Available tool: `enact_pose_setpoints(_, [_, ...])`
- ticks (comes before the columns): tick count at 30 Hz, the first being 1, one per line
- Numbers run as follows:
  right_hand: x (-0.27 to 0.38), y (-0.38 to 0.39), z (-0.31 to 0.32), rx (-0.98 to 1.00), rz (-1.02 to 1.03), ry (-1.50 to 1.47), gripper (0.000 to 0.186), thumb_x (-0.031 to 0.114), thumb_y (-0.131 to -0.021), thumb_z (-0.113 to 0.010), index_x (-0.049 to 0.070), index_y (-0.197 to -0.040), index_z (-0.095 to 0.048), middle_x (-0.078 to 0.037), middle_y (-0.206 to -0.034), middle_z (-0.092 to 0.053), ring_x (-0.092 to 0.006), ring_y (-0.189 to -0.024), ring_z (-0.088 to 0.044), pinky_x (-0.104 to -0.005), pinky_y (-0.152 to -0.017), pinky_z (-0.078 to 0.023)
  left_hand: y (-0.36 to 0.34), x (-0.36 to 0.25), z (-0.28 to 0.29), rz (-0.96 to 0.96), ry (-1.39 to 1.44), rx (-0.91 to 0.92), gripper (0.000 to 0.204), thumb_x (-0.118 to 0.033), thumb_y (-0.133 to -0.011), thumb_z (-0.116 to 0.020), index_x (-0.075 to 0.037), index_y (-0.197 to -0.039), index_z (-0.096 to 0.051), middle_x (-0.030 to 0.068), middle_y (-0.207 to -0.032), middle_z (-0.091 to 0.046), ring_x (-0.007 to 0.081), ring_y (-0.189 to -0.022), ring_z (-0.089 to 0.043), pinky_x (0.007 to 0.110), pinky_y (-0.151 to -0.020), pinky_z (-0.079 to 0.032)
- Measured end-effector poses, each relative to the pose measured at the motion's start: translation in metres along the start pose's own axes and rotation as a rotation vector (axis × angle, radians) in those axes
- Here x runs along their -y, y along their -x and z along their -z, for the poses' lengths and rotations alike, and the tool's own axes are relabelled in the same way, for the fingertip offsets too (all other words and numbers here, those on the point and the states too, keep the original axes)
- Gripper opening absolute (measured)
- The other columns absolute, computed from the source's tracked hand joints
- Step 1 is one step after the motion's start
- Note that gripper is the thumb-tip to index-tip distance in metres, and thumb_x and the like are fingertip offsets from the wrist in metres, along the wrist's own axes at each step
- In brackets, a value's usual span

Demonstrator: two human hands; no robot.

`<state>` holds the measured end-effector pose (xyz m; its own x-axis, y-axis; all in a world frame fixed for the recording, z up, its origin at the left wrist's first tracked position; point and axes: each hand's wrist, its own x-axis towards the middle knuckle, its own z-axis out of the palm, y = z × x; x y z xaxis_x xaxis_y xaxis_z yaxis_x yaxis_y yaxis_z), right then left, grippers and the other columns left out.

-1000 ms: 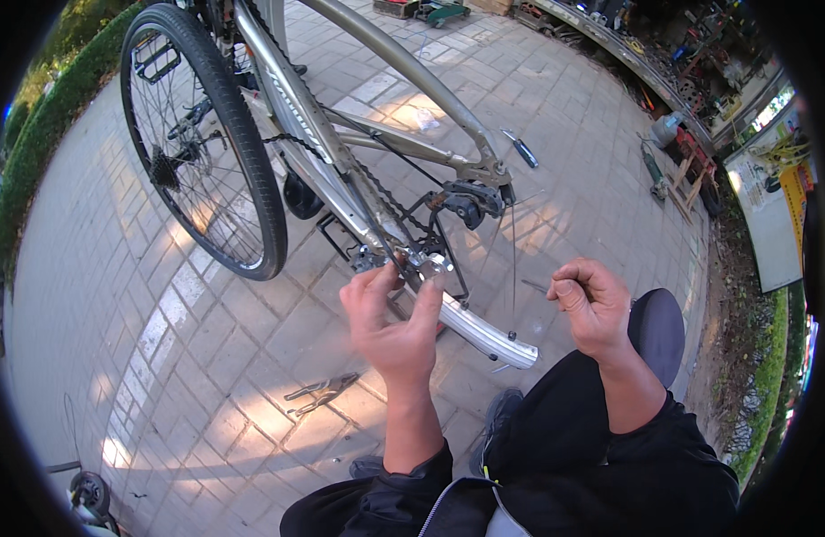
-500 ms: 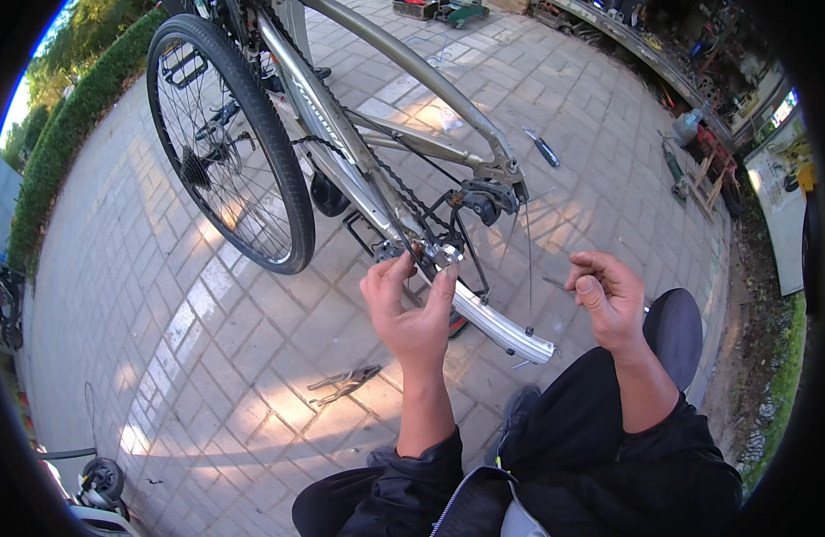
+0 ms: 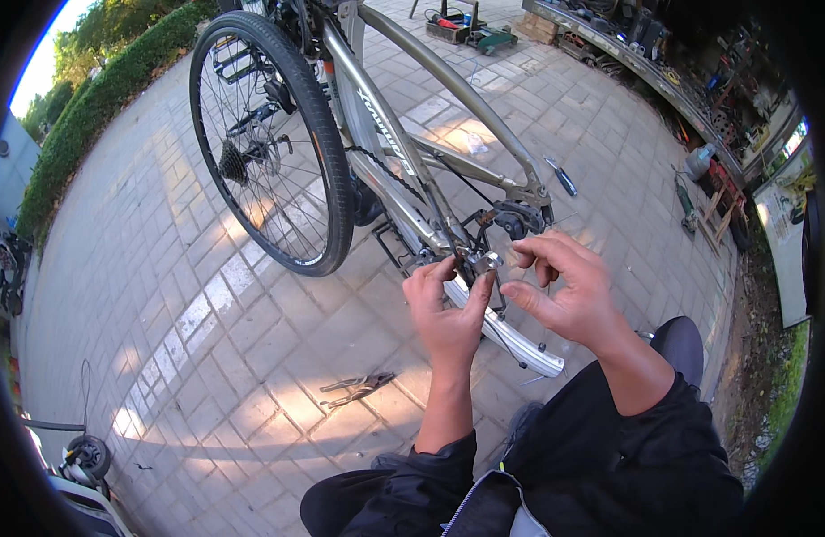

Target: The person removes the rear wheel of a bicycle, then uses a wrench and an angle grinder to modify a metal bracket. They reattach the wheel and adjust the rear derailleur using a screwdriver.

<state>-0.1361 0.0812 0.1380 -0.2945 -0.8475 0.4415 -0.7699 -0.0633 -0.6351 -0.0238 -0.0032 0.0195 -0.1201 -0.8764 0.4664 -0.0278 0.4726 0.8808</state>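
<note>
My left hand (image 3: 448, 318) grips a small silver fitting (image 3: 487, 260) on the bicycle frame (image 3: 376, 125), with thumb and fingers around it. My right hand (image 3: 560, 291) is just to its right, thumb and index finger apart and the others curled; I see nothing clearly held in it. A silver curved mudguard (image 3: 524, 345) runs down beneath both hands. The black chain (image 3: 385, 173) passes along the frame. A black derailleur-like part (image 3: 518, 221) sits at the dropout just above my right hand.
A detached wheel (image 3: 336, 224) stands left of the frame. Pliers (image 3: 359, 387) lie on the paving below it, and a blue-handled tool (image 3: 563, 177) lies to the right. A cluttered workbench (image 3: 645, 67) edges the right; a hedge (image 3: 90, 116) runs along the left. My knee (image 3: 676, 345) is at lower right.
My right hand has moved left toward the silver fitting and its fingers have spread; the thin piece it pinched earlier no longer shows. My left hand stays on the fitting.
</note>
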Motion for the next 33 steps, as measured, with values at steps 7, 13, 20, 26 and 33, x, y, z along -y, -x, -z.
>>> enact_pose_setpoints(7, [0.003, -0.016, -0.018, 0.022, -0.083, 0.017, 0.020, 0.015, -0.082, -0.077, -0.002, -0.086, -0.068, -0.011, -0.073, -0.063, -0.0213, -0.061, -0.061, -0.0318, -0.056, -0.049, 0.001, 0.002, -0.004, 0.025, 0.004, 0.013, 0.046, -0.018, -0.072, -0.086, -0.004, -0.110, -0.065, 0.0081, -0.097, -0.062, 0.0248, -0.094, -0.054, 0.036, -0.083, -0.044])
enact_pose_setpoints(13, [0.004, -0.012, -0.020, -0.076, -0.146, 0.002, 0.015, 0.009, -0.080, -0.075, -0.002, -0.077, -0.065, -0.008, -0.069, -0.060, -0.0124, -0.055, -0.055, -0.0276, -0.050, -0.043, 0.000, -0.007, 0.008, 0.020, -0.006, 0.033, 0.062, -0.024, -0.069, -0.088, -0.003, -0.120, -0.060, 0.0091, -0.101, -0.060, 0.0251, -0.096, -0.053, 0.036, -0.085, -0.043])
enact_pose_setpoints(20, [0.078, -0.026, -0.019, -0.010, -0.021, -0.114, 0.015, 0.006, -0.078, -0.076, -0.001, -0.073, -0.063, -0.007, -0.066, -0.059, -0.0115, -0.051, -0.056, -0.0270, -0.047, -0.043, -0.015, -0.048, 0.062, -0.221, 0.026, -0.069, 0.062, -0.014, -0.069, -0.086, 0.000, -0.124, -0.060, 0.0142, -0.111, -0.058, 0.0280, -0.102, -0.054, 0.036, -0.088, -0.046])
enact_pose_setpoints(26, [0.119, -0.067, -0.084, 0.213, 0.312, 0.086, 0.024, 0.027, -0.081, -0.071, 0.006, -0.072, -0.063, -0.009, -0.069, -0.064, -0.0293, -0.059, -0.064, -0.0387, -0.052, -0.050, -0.039, -0.043, 0.114, -0.112, 0.031, -0.288, 0.040, 0.008, -0.077, -0.071, -0.003, -0.116, -0.069, 0.0126, -0.107, -0.057, 0.0244, -0.097, -0.059, 0.032, -0.087, -0.048])
enact_pose_setpoints(33, [0.114, -0.189, -0.144, 0.118, 0.276, 0.062, 0.052, 0.049, -0.090, -0.065, -0.003, -0.085, -0.069, -0.020, -0.074, -0.068, -0.0363, -0.072, -0.068, -0.0432, -0.068, -0.053, -0.050, 0.007, 0.157, 0.236, 0.223, -0.461, 0.023, -0.004, -0.085, -0.075, -0.001, -0.107, -0.069, 0.0036, -0.100, -0.055, 0.0120, -0.080, -0.048, 0.023, -0.073, -0.041])
